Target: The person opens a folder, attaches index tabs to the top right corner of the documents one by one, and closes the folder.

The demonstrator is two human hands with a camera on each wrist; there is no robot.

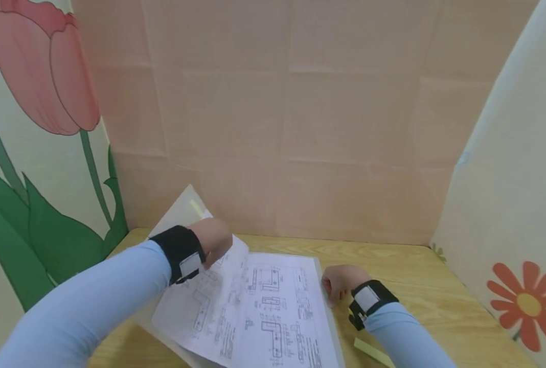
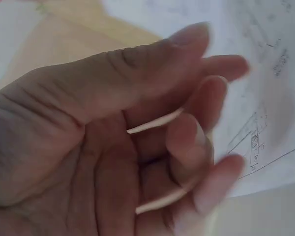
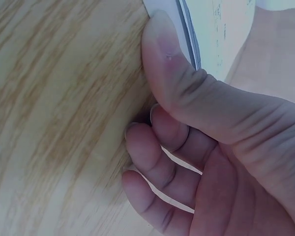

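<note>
A stack of white sheets with printed technical drawings (image 1: 277, 306) lies on a wooden table (image 1: 415, 266). My left hand (image 1: 213, 237) hovers over its upper left, where one sheet (image 1: 236, 255) curls upward, blurred. In the left wrist view the left hand (image 2: 137, 137) has an empty palm and loosely curled fingers, with the drawing sheet (image 2: 270, 98) just beyond the fingertips. My right hand (image 1: 337, 283) rests on the table at the stack's right edge. Its fingers (image 3: 152, 167) are curled under and its thumb (image 3: 162, 44) presses against the stack's edge (image 3: 184, 19).
A clear cover sheet with a yellow tab (image 1: 197, 207) leans up behind the left hand. A yellow sticky note (image 1: 374, 352) lies on the table near my right forearm. Paper-covered walls enclose the table on three sides, with a tulip picture (image 1: 38, 76) on the left.
</note>
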